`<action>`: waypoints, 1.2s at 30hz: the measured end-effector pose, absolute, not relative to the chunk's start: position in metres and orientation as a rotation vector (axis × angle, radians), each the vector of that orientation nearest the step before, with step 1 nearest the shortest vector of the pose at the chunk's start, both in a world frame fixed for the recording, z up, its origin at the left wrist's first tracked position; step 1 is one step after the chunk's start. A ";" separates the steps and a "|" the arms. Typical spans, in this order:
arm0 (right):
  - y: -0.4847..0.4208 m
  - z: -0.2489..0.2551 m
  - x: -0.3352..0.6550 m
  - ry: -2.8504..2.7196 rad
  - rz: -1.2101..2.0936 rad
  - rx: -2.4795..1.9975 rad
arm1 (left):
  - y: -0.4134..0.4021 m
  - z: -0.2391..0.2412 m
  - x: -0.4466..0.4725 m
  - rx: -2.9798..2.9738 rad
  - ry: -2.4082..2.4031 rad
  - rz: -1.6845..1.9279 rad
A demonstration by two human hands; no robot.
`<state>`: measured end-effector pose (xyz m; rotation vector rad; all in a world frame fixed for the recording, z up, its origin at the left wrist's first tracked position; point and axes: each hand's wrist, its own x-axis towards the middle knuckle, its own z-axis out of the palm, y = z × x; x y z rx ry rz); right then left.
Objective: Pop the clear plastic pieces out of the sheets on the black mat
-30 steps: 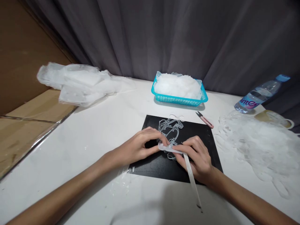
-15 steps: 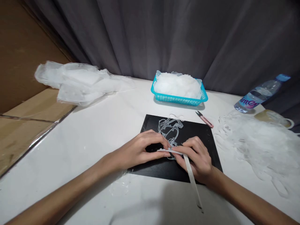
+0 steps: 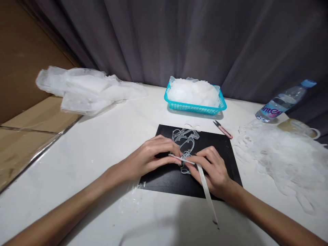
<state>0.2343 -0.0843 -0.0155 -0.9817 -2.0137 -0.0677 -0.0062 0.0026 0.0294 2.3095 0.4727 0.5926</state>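
Note:
Between both hands is a thin, flat, translucent white piece (image 3: 188, 161), apparently soft plastic or silicone. My left hand (image 3: 156, 153) pinches its left end between thumb and fingertips. With thumb and forefinger, my right hand (image 3: 211, 171) grips the other end. A slim, flat, pale tool (image 3: 206, 191) is also tucked in the right hand, its small dark curved tip pointing down toward me; its upper end is hidden by the fingers. Beneath the hands, curly translucent scraps (image 3: 188, 141) lie on a black mat (image 3: 166, 179).
Behind the mat stands a blue basket (image 3: 194, 108) heaped with white translucent pieces. Pink thread snips (image 3: 223, 130) lie by the mat's corner. On the right are a pile of clear scraps (image 3: 287, 157), a tape roll (image 3: 294, 126) and a water bottle (image 3: 284, 102). Plastic bags (image 3: 87, 89) lie back left.
Both hands have shifted slightly up and left with the translucent piece, which now slants down to the right. The pale tool has moved along with the right hand.

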 end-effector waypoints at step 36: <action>-0.084 -0.013 0.234 -2.027 -0.041 -1.010 | -0.008 0.025 -0.003 2.312 0.503 0.696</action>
